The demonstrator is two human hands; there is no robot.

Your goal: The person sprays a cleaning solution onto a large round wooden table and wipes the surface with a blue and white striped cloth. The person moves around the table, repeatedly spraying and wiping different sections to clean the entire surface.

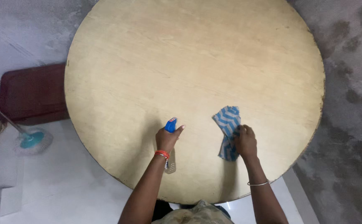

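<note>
Under our hands lies the table (197,62); our left hand (167,139) grips a sprayer (171,125), our right hand (245,141) clutches a cloth (227,122).

Round wooden table (197,62), mottled grey wall (351,83) (pale floor (64,191)).

Bare forearms, orange-red band on the left wrist (162,154), thin silver bangle on the right wrist (258,183), camo-ish top.
</note>
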